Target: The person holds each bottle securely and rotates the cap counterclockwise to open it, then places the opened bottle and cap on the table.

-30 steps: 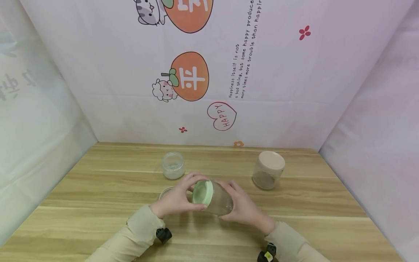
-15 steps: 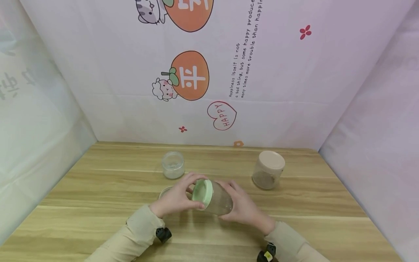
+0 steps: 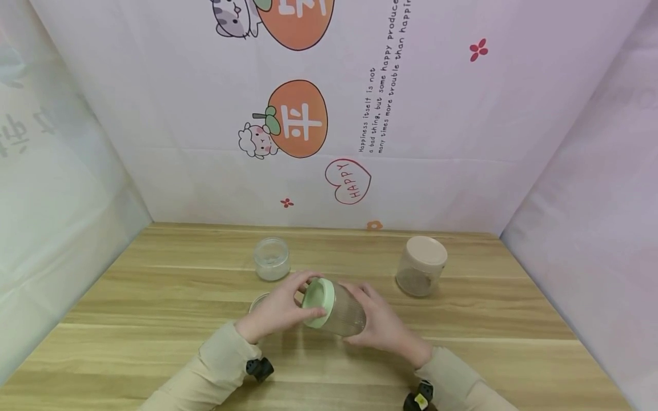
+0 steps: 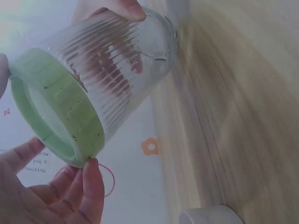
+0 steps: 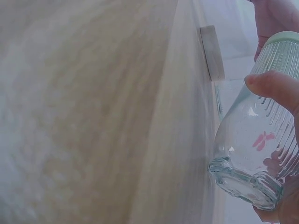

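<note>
A clear ribbed glass jar (image 3: 350, 315) with a light green screw lid (image 3: 327, 303) is held tilted above the table, lid end toward the left. My right hand (image 3: 384, 326) grips the jar's body, thumb on the near side and fingers round the far side. My left hand (image 3: 277, 308) holds the lid by its rim. In the left wrist view, the fingertips (image 4: 93, 175) press the edge of the lid (image 4: 81, 119). The right wrist view shows the thick glass base (image 5: 245, 184) and the right thumb (image 5: 271, 86) along the ribbed wall. The jar's inside shows no contents.
Behind the left hand stands a small clear glass jar (image 3: 272, 261) without a lid. A round clear-rimmed thing (image 3: 257, 301) is mostly hidden by that hand. At the back right is a wide jar with a beige lid (image 3: 426, 252). Printed cloth walls (image 3: 437, 188) enclose the wooden table (image 3: 488, 302).
The left thumb has shifted upward along the green lid, and the left fingers have changed their hold slightly. The right hand and the jar's body have stayed nearly in place.
</note>
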Available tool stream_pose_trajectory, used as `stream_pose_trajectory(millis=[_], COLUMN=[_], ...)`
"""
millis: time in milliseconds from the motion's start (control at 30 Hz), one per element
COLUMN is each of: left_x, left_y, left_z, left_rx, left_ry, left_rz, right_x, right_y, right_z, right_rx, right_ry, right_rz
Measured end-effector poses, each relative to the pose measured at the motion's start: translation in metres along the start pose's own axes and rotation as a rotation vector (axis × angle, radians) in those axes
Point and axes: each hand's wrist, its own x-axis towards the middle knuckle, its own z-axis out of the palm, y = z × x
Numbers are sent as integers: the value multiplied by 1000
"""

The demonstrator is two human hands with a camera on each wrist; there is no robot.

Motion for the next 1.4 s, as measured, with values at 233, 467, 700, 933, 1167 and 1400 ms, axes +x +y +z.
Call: stream_pose_trajectory(millis=[233,467,700,933,1167,1400], left_x=[2,0,-2,-5,-10,-10], left_y=[3,2,-2,-5,-6,-10], left_z=[1,1,-3,-6,-10,-12], left_rx=[39,16,20,110,184,206], left_ry=[7,17,27,-20,-79,-147], left_rz=[-12,-61,101,343,389,442], right_x=[0,0,1,1,1,0], right_y=[-1,-1,0,-1,-1,0], right_z=[0,0,-1,-2,-2,-1], right_rx=[-5,-13,-17,-3,-20,-18], right_ry=[-2,-10,-19,-24,-17,-23], right_rz=[12,3,-3,13,5,1])
